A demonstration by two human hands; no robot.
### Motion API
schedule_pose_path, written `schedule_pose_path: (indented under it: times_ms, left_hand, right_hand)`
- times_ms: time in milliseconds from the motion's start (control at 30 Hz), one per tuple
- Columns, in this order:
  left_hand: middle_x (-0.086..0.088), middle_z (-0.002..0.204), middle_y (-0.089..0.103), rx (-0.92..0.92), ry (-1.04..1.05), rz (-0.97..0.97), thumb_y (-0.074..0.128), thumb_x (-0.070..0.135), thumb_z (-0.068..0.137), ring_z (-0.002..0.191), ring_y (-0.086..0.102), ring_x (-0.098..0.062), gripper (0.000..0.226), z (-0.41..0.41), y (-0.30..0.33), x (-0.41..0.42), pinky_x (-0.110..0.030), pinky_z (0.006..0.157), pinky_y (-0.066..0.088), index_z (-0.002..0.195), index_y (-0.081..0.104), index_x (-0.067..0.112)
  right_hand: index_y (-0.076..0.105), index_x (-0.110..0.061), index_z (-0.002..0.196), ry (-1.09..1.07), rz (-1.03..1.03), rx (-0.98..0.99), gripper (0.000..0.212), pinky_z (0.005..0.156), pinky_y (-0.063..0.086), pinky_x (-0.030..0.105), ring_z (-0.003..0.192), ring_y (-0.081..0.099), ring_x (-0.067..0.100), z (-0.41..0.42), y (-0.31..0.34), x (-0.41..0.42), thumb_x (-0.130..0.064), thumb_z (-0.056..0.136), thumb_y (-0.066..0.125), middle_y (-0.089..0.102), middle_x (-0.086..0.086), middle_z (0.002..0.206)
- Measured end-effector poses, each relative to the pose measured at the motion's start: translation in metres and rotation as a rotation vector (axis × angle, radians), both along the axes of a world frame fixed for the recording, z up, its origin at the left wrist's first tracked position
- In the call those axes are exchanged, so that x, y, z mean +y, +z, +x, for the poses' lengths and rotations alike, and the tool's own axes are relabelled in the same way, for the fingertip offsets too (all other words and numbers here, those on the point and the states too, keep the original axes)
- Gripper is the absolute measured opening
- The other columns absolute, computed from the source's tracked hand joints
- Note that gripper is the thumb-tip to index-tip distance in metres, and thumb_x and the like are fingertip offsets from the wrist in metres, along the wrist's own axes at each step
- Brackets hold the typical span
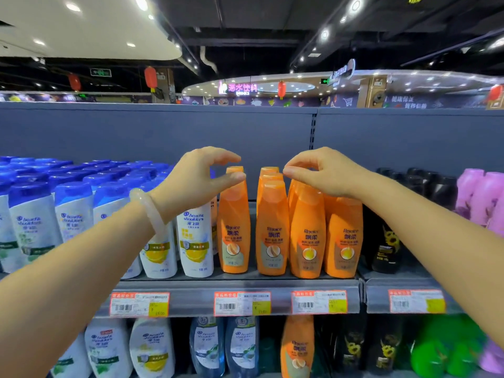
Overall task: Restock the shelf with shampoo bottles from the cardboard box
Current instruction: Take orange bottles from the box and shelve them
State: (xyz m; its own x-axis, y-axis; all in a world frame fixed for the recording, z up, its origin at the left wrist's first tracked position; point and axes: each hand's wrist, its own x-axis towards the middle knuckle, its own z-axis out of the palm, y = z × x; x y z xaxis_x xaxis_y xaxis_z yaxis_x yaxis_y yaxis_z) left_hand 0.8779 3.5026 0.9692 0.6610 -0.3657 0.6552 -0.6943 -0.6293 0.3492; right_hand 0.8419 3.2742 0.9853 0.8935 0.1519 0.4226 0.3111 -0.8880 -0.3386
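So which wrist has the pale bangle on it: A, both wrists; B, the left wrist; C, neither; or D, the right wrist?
B: the pale bangle circles the wrist behind the left hand, while the arm behind the right hand is bare.

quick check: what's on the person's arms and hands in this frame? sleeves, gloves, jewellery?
Both forearms are bare: no sleeves in view, no gloves. The left hand has a pale, translucent whitish bangle, smooth and rounded, on the wrist. The right hand and its wrist carry nothing visible: no watch, ring or band. No markings visible.
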Motion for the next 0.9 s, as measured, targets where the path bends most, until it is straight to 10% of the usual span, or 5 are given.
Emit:
schedule_pose_path:
  times_ms: [200,433,633,900]
  left_hand:
    - [-0.005,0.121,0.062,-0.1,-0.015,-0.084,0.068,0.022,0.082,0.119,0.052,-0.02,0.034,-0.018,-0.043,-0.028,-0.025,0.096,0.036,0.114,0.064,0.01]
    - [-0.002,0.1,0.065,-0.122,-0.209,-0.023,0.054,0.036,0.078,0.095,0.056,-0.016,0.032,-0.043,-0.144,-0.079,-0.02,0.084,0.042,0.099,0.067,0.016]
    - [0.003,0.097,0.063,-0.106,-0.186,0.066,0.059,0.028,0.074,0.083,0.058,-0.013,0.036,-0.044,-0.179,-0.112,-0.024,0.064,0.053,0.109,0.063,0.019]
    - [-0.001,0.098,0.063,-0.062,-0.156,0.101,0.06,0.025,0.078,0.088,0.063,-0.022,0.037,-0.042,-0.186,-0.12,-0.032,0.07,0.053,0.114,0.065,0.015]
  right_hand:
    - [0.055,-0.023,0.126,-0.17,-0.051,-0.099,0.044,0.095,0.031,0.025,0.125,0.045,0.015,-0.033,-0.024,-0.02,-0.042,0.087,0.056,0.052,-0.003,0.135]
    - [0.053,-0.014,0.123,-0.412,0.377,-0.406,0.059,0.105,0.039,0.046,0.124,0.042,0.021,-0.073,-0.13,-0.033,-0.026,0.071,0.078,0.044,0.006,0.129]
    - [0.024,-0.021,0.14,-0.47,0.463,-0.12,0.092,0.099,0.045,0.044,0.122,0.046,0.021,-0.058,-0.176,-0.032,-0.036,0.068,0.079,0.041,0.004,0.134]
    - [0.031,-0.018,0.136,-0.572,0.466,-0.096,0.075,0.092,0.048,0.037,0.118,0.051,0.021,-0.046,-0.179,-0.036,-0.035,0.076,0.072,0.051,0.003,0.129]
